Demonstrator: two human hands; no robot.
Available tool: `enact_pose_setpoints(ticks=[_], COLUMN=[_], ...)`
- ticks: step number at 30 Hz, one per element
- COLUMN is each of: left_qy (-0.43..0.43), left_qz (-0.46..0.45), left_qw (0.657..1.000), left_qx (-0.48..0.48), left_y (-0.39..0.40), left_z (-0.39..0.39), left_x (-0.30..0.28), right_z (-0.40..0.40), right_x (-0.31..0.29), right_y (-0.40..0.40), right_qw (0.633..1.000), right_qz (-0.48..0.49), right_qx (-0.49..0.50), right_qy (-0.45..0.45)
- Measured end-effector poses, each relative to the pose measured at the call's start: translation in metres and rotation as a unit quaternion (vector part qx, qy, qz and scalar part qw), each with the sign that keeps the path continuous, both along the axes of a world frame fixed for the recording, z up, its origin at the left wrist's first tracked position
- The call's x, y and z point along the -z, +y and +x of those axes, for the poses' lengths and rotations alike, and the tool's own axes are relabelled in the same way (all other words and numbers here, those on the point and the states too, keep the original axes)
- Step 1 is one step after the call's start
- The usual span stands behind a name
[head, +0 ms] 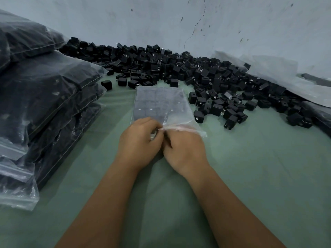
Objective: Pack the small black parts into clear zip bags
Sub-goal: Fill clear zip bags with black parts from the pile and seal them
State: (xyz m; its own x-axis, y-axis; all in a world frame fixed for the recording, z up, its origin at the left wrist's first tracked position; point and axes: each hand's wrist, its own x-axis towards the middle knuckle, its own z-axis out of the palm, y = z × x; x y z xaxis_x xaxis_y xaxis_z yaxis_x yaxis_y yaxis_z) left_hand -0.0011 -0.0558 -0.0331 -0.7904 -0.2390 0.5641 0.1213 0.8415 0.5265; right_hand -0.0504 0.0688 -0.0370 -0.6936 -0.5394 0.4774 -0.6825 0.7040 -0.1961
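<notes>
Green counter [250, 176]. A filled bag [159, 104] lies flat at centre, long axis running away from the person, black parts inside in rows. Its near end, the zip edge, sits directly at the 2 hands.

Left hand [138, 142]: fingers curled, pinching the bag's zip edge at its left part. Right hand [185, 149]: just beside the left, knuckles nearly touching, fingers curled onto the same edge; the plastic stretches out to the right past it. Both hands are together at the bag's near end, the bag's body beyond them.

Loose parts [179, 72] heaped in a wide band behind and right of the bag, reaching the wall [161, 18]. A stack of packed bags [44, 104] stands at left. Empty bags [277, 77] lie far right against the wall.
</notes>
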Motion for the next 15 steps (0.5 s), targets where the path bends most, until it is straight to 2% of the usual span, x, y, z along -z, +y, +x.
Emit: enact_pose_setpoints(ticks=[3,4,6,8,11,15], left_qy=[-0.044,-0.062,-0.090,-0.100,-0.105,-0.113], left_qz=[-0.008,-0.011,-0.017,-0.020,-0.018,-0.014], left_qw=[0.999,0.998,0.996,0.995,0.994,0.993], left_qx=[0.007,0.008,0.010,0.009,0.008,0.008], left_y=[-0.002,-0.002,-0.002,-0.003,-0.004,-0.003], left_z=[-0.002,-0.003,-0.004,-0.005,-0.007,-0.007], left_x=[0.002,0.003,0.004,0.005,0.005,0.005], right_z=[0.004,0.000,-0.015,-0.032,-0.049,-0.056], right_x=[-0.010,-0.013,-0.015,-0.011,-0.004,0.004], right_y=[0.013,0.017,0.028,0.039,0.050,0.047], right_qw=[0.976,0.966,0.956,0.948,0.916,0.958], right_qz=[-0.169,-0.209,-0.272,-0.302,-0.302,-0.087], right_qx=[-0.002,0.017,0.065,0.091,0.095,0.128], right_qy=[0.140,0.153,0.093,-0.047,-0.244,-0.240])
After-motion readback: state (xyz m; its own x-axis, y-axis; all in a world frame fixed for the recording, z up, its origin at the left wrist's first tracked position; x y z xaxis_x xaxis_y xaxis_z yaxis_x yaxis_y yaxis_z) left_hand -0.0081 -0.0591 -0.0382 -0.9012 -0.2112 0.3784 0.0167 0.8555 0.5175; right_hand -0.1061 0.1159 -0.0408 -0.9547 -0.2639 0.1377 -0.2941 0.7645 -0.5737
